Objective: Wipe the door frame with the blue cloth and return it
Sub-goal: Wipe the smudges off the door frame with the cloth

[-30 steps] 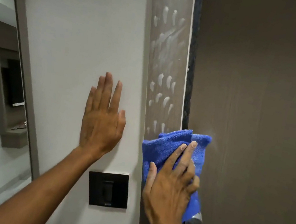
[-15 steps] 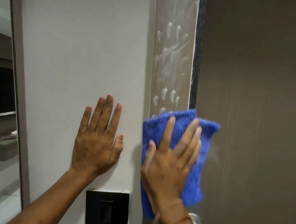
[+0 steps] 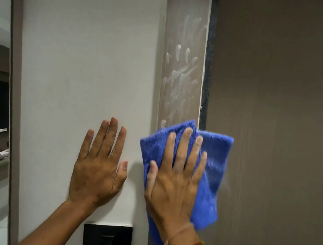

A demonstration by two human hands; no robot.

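A grey-brown door frame (image 3: 184, 47) runs upright through the middle of the view, streaked with white foam smears above the cloth. My right hand (image 3: 174, 179) lies flat with fingers spread on the blue cloth (image 3: 212, 172), pressing it against the frame. The cloth's right part overhangs the dark brown door (image 3: 280, 141). My left hand (image 3: 98, 167) rests flat, fingers apart, on the white wall (image 3: 86, 57) left of the frame, holding nothing.
A black switch plate (image 3: 106, 243) sits on the wall below my left hand. A tall mirror with a grey border (image 3: 12, 98) stands at the left edge, reflecting a room with shelves. A dark seal strip (image 3: 208, 66) runs between frame and door.
My right hand slid the blue cloth upward along the frame, and the lower foam marks are gone. The silver handle by my wrist is out of sight. My left hand stays on the wall.
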